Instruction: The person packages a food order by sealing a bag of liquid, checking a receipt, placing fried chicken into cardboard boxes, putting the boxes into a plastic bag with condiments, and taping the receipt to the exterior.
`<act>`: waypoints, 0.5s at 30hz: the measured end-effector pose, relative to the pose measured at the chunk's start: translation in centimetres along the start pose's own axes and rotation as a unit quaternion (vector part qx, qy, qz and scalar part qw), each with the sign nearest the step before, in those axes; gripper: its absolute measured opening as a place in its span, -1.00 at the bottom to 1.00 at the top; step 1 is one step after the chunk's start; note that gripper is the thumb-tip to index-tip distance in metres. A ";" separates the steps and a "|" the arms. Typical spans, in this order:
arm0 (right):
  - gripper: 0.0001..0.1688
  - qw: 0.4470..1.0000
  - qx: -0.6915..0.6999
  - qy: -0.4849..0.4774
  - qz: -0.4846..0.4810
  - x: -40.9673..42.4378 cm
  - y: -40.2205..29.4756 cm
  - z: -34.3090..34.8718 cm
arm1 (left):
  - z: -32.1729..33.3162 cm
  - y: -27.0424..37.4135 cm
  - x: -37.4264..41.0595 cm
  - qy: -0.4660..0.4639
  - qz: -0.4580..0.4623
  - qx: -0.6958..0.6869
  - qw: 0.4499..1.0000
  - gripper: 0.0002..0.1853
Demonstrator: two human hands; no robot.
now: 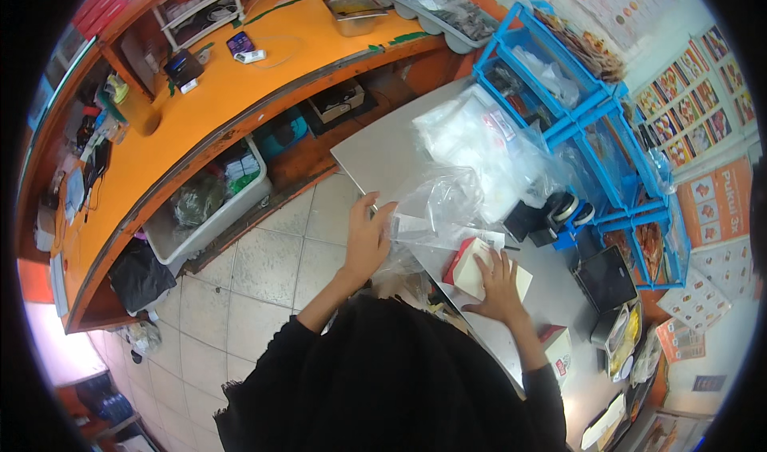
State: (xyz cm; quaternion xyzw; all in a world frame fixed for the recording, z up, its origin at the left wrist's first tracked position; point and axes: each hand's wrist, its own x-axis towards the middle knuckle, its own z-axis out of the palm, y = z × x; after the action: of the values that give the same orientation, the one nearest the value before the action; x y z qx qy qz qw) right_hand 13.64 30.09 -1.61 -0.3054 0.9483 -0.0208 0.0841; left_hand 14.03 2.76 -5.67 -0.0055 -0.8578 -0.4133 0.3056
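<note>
My left hand (367, 236) is raised at the near edge of the steel table, with its fingers at the edge of a clear plastic bag (446, 200); whether they grip the film cannot be told. My right hand (500, 281) rests with spread fingers on a cream and red cardboard food box (467, 267). A paper slip (484, 235) and a dark pen (511, 248) lie just beyond that box. A second red and cream box (558, 351) stands on the table beside my right forearm. White plastic bags (473, 146) lie in a heap farther along the table.
Blue plastic racks (563, 113) stand along the wall. Near them are a tape dispenser (572, 218), a black tablet-like device (605, 279) and a metal container (614, 338) with yellow contents. An orange counter (204, 101) curves across the tiled floor (266, 266), with a grey bin (207, 203) beneath.
</note>
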 end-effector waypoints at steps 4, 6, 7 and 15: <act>0.22 0.998 0.069 -0.013 0.006 0.3 4.0 2.3 | 0.4 1.6 2.3 -0.151 0.154 0.053 0.975 -0.59; 0.21 0.996 0.091 -0.017 0.011 0.8 4.6 2.1 | 0.8 2.9 3.8 -0.181 0.253 0.088 0.946 -0.59; 0.20 0.995 0.100 -0.017 0.015 0.9 5.0 1.7 | 1.1 3.7 4.8 -0.214 0.283 0.062 0.933 -0.66; 0.19 0.955 0.177 0.222 0.086 -4.7 10.6 -5.3 | 2.1 15.2 7.3 -0.287 -0.049 -0.554 0.780 -0.74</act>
State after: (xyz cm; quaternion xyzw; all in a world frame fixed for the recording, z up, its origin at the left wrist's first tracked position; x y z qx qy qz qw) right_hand 10.36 41.41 3.34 -0.1908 0.9468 -0.2482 -0.0746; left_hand 11.01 12.50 7.88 -0.2498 -0.5279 -0.8112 -0.0311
